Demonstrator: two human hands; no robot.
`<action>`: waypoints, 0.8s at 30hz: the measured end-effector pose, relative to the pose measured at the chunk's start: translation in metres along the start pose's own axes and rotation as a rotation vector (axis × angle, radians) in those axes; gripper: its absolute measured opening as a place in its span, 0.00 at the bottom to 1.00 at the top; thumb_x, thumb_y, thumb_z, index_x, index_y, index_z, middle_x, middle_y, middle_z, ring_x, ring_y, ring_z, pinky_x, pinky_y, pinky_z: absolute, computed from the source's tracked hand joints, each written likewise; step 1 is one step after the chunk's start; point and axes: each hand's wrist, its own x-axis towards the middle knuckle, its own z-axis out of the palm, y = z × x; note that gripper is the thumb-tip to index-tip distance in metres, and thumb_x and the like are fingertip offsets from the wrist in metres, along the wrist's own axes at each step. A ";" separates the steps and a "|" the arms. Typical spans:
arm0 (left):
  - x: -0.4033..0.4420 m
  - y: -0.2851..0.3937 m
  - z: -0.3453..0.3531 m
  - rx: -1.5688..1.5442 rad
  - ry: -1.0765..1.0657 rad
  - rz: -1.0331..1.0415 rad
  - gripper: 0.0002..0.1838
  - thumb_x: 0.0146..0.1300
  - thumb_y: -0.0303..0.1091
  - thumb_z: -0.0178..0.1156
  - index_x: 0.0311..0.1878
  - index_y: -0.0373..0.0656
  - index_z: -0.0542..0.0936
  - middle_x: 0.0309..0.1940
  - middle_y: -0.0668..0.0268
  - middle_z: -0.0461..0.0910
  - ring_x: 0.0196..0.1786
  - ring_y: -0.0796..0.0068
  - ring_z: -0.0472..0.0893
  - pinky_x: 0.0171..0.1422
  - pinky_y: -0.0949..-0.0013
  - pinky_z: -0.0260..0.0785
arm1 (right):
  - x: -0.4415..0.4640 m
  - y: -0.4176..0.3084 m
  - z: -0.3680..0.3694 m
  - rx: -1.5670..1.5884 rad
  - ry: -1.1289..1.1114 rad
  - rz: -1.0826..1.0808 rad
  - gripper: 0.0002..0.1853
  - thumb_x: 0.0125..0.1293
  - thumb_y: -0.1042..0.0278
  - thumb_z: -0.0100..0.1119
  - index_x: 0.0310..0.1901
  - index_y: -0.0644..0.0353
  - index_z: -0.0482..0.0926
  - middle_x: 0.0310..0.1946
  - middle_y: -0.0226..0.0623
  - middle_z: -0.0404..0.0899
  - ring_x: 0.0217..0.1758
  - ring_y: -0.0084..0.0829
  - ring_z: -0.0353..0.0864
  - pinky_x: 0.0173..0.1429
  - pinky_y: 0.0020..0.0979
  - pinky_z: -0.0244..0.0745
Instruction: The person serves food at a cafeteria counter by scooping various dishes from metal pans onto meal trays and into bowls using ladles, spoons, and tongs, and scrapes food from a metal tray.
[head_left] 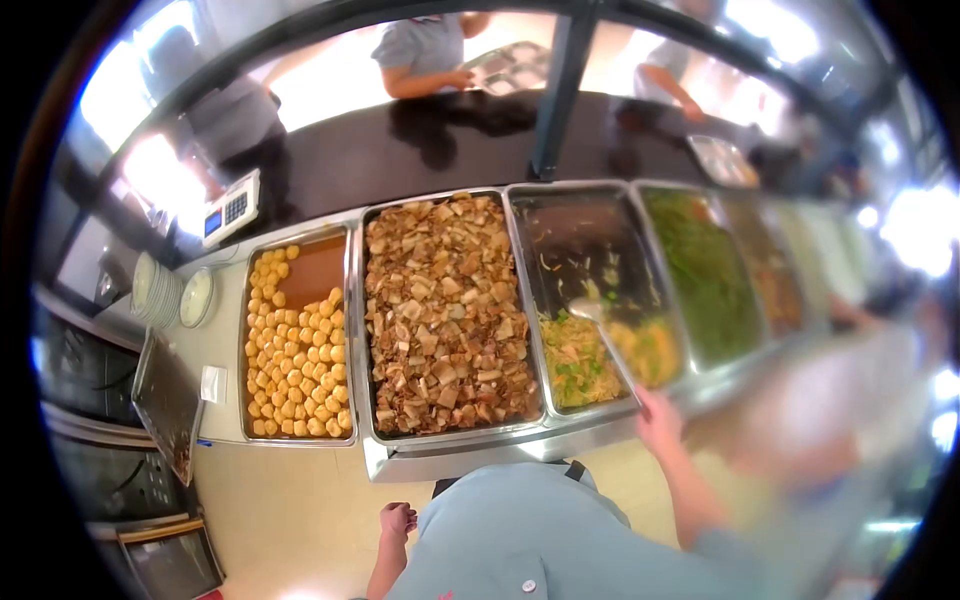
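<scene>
My right hand [658,422] is closed round the handle of a metal serving spoon [612,352]. The spoon's bowl rests at the upper edge of the shredded yellow and green food [580,368] in a partly filled steel tray [590,225]. Low beside my body, my left hand [398,518] has its fingers curled, away from the trays; what it may hold is too small to make out. Left of the spoon's tray lies a full tray of brown chopped food [445,310]. Further left, round golden pieces [295,370] sit in brown sauce.
A tray of green vegetables [700,270] and blurred trays stand to the right. Stacked bowls [155,288], a keypad device [232,208] and a tilted tray [165,400] are at left. People stand beyond the dark counter [440,140]; a blurred co-worker is at right. A post [557,100] rises ahead.
</scene>
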 end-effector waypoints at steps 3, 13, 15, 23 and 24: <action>-0.003 -0.003 0.008 0.135 0.058 0.070 0.11 0.62 0.28 0.63 0.44 0.32 0.80 0.28 0.59 0.82 0.24 0.69 0.79 0.25 0.66 0.71 | -0.013 -0.002 -0.012 0.044 0.009 0.036 0.27 0.55 0.76 0.61 0.59 0.46 0.81 0.31 0.39 0.76 0.35 0.45 0.79 0.40 0.42 0.77; -0.017 0.032 0.003 0.246 -0.035 0.137 0.05 0.63 0.27 0.59 0.39 0.36 0.78 0.24 0.61 0.77 0.22 0.71 0.76 0.22 0.66 0.67 | 0.018 -0.001 0.002 0.474 0.138 0.353 0.24 0.56 0.72 0.64 0.57 0.60 0.81 0.29 0.39 0.81 0.30 0.25 0.77 0.38 0.29 0.74; -0.023 0.045 0.007 0.206 -0.024 0.082 0.06 0.64 0.26 0.57 0.43 0.36 0.76 0.25 0.61 0.77 0.21 0.71 0.76 0.21 0.67 0.66 | 0.015 0.028 -0.006 0.436 0.157 0.385 0.24 0.57 0.72 0.64 0.58 0.60 0.81 0.28 0.38 0.80 0.29 0.25 0.77 0.38 0.30 0.75; 0.005 0.029 -0.007 0.611 -0.125 0.225 0.09 0.63 0.30 0.59 0.39 0.32 0.82 0.31 0.58 0.83 0.29 0.69 0.80 0.34 0.67 0.71 | -0.043 0.085 -0.051 0.207 0.079 0.393 0.23 0.63 0.70 0.63 0.60 0.62 0.78 0.28 0.36 0.81 0.30 0.25 0.78 0.37 0.30 0.75; 0.001 0.027 -0.003 0.562 -0.092 0.319 0.09 0.63 0.30 0.59 0.37 0.32 0.82 0.31 0.58 0.84 0.30 0.68 0.80 0.36 0.67 0.71 | -0.045 0.076 -0.060 0.281 0.033 0.459 0.23 0.64 0.71 0.62 0.61 0.63 0.78 0.27 0.35 0.81 0.28 0.25 0.78 0.35 0.30 0.74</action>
